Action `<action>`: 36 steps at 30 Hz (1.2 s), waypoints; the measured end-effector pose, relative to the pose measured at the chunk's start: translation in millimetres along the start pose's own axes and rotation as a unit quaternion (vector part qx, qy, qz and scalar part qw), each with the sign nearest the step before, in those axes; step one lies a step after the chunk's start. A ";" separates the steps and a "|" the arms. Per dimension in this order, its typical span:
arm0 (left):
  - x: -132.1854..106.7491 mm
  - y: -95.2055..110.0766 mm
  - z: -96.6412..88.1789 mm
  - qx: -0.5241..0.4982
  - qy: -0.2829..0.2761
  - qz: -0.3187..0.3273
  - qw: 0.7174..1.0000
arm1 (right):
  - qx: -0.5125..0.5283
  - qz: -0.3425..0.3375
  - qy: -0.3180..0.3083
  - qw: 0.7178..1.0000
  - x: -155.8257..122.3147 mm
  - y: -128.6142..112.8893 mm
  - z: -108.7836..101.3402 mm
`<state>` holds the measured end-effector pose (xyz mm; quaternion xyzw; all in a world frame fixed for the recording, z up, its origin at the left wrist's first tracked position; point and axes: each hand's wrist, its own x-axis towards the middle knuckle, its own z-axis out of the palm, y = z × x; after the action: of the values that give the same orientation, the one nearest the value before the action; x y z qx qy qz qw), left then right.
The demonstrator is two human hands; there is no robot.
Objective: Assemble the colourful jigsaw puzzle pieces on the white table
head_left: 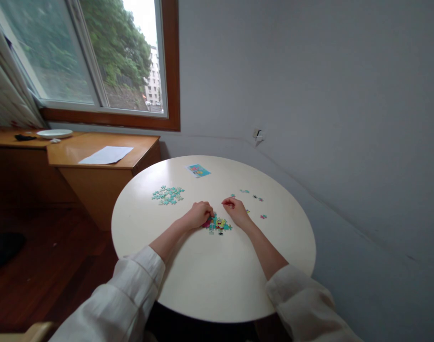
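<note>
A partly joined jigsaw puzzle (220, 224) lies flat on the white round table (217, 280), with a yellow cartoon figure, pink and turquoise showing. My left hand (199, 214) is curled at its upper left, fingertips down on the joined pieces, covering part of them. Just above and to the right, my right hand (236, 211) is closed in a pinch, apart from the puzzle. Whatever sits between those fingertips is too small to make out. Several loose puzzle pieces (263, 216) are scattered to the right of my right hand.
A pile of turquoise puzzle pieces (168, 195) lies at the table's left. Farther back is a small picture card (198, 170). Beyond the table, a wooden desk (145, 147) carries a paper sheet (106, 155) and a white plate (54, 134). The wall (345, 142) borders the right side.
</note>
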<state>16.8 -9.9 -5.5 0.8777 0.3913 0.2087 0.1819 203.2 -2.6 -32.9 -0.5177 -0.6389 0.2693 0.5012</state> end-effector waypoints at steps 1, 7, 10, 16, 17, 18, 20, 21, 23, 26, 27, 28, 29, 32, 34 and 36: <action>0.0 -0.1 -0.1 -0.004 0.002 0.004 1.000 | 0.003 0.000 0.006 1.000 0.2 0.2 -0.3; -1.2 2.5 -0.8 -0.054 0.018 -0.036 0.998 | 0.025 0.010 0.021 0.999 0.8 -1.8 -0.8; -2.3 5.9 -1.8 -0.092 0.032 -0.063 0.993 | 0.030 0.015 0.029 0.999 1.0 -2.6 -1.2; -3.1 11.0 -3.7 -0.140 0.049 -0.097 0.984 | 0.042 0.023 0.037 0.998 1.0 -4.9 -3.6; -2.9 11.3 -3.6 -0.143 0.056 -0.097 0.983 | 0.043 0.024 0.040 0.998 1.0 -5.4 -4.0; -2.8 11.3 -3.3 -0.145 0.066 -0.097 0.982 | 0.045 0.025 0.042 0.998 1.0 -6.0 -4.4; -2.4 10.9 -2.4 -0.148 0.088 -0.106 0.979 | 0.049 0.027 0.047 0.997 1.0 -7.0 -5.2; -2.2 10.5 -1.9 -0.150 0.099 -0.115 0.977 | 0.050 0.028 0.048 0.997 1.0 -7.4 -5.7; -1.7 9.5 -1.3 -0.159 0.118 -0.130 0.972 | 0.049 0.033 0.052 0.997 1.3 -8.2 -7.0; -0.7 8.4 -1.4 -0.169 0.135 -0.142 0.966 | 0.050 0.041 0.063 0.996 2.2 -9.1 -9.8; -0.4 8.2 -1.7 -0.168 0.137 -0.145 0.965 | 0.053 0.041 0.069 0.995 2.7 -9.3 -10.8; -0.1 8.0 -2.1 -0.167 0.137 -0.149 0.965 | 0.055 0.040 0.076 0.995 3.2 -9.4 -11.9; 0.2 8.0 -2.6 -0.166 0.137 -0.152 0.965 | 0.057 0.038 0.082 0.994 3.7 -9.5 -12.9; 0.4 7.7 -4.2 -0.165 0.140 -0.159 0.963 | 0.055 0.039 0.096 0.993 5.0 -9.0 -16.0; 0.3 7.1 -5.3 -0.167 0.144 -0.164 0.961 | 0.050 0.036 0.106 0.992 5.7 -8.2 -17.7; 0.3 6.0 -6.1 -0.170 0.150 -0.168 0.959 | 0.046 0.032 0.114 0.992 6.5 -7.1 -19.1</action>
<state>17.5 -12.5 2.5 0.7138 0.5146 0.3681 0.3003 218.2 -2.1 -17.7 -0.5417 -0.5475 0.2538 0.5851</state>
